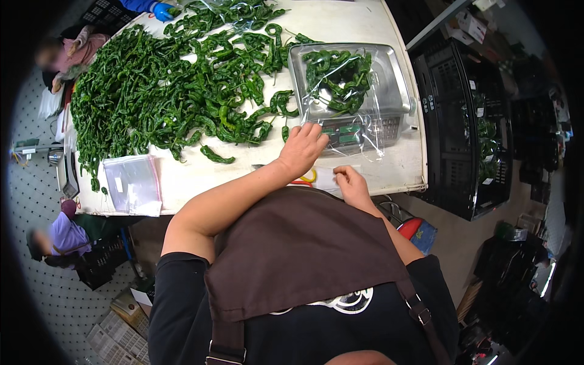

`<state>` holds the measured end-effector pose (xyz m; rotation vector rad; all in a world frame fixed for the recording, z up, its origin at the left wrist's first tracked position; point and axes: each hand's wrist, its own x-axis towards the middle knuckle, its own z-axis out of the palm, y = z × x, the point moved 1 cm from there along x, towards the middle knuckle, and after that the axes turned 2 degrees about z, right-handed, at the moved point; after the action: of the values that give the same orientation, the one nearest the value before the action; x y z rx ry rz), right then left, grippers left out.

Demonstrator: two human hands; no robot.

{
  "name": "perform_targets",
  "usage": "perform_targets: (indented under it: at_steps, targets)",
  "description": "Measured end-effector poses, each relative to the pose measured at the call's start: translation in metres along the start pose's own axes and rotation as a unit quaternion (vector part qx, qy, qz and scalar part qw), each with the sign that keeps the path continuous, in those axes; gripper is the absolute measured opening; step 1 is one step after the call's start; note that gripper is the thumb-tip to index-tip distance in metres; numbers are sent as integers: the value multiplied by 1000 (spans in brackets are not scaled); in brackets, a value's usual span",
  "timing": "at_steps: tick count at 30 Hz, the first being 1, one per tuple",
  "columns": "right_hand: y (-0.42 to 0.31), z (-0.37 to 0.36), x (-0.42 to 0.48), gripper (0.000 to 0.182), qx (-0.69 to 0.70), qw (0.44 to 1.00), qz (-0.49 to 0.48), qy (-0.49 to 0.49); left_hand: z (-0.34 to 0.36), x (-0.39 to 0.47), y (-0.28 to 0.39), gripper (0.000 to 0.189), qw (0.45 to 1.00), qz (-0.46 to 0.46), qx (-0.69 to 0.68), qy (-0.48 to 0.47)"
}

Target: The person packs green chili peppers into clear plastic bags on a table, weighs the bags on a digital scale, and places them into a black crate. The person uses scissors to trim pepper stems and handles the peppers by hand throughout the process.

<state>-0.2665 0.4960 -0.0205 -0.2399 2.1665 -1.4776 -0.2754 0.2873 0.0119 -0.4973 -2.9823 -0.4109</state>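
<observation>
My left hand (303,149) is at the front left corner of a digital scale (397,91), fingertips against the edge of a clear plastic bag (375,109). Whether it grips the film is not clear. Inside the bag, green peppers (337,82) rest on the steel pan. My right hand (352,185) is low in front of the scale, fingers curled beside some white slips (325,180). I cannot tell if it holds one. Scissors with red and yellow handles (308,179) lie partly under my left forearm.
Loose green peppers (155,96) heap across the table's left side. A stack of clear bags (132,185) lies at the front left edge. Black crates (456,123) stand right of the table. A co-worker's blue-gloved hand (163,11) reaches in at the far side; other people are at left.
</observation>
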Motion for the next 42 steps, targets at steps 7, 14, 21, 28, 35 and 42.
perform_targets:
  at_steps: [7, 14, 21, 28, 35, 42]
  targets:
    - [-35, 5, 35, 49, 121, 992, -27, -10, -30, 2, 1, 32, 963, 0, -102, 249]
    - [-57, 11, 115, 58, -213, 920, -314, 97, -26, 13, 1, 26, 973, -34, -83, 211]
    - [-105, 10, 155, 48, -254, 883, -335, 209, -52, 17, 2, 21, 952, -35, -121, 279]
    - [-115, -18, 199, 59, -491, 788, -222, 299, -48, 30, -1, 19, 953, -12, -127, 276]
    - [-104, -28, 188, 49, -472, 783, -275, 298, -44, 37, -1, 19, 959, -8, -131, 251]
    - [-130, -53, 200, 37, -391, 805, -295, 336, -50, 56, -3, 19, 957, -1, -121, 265]
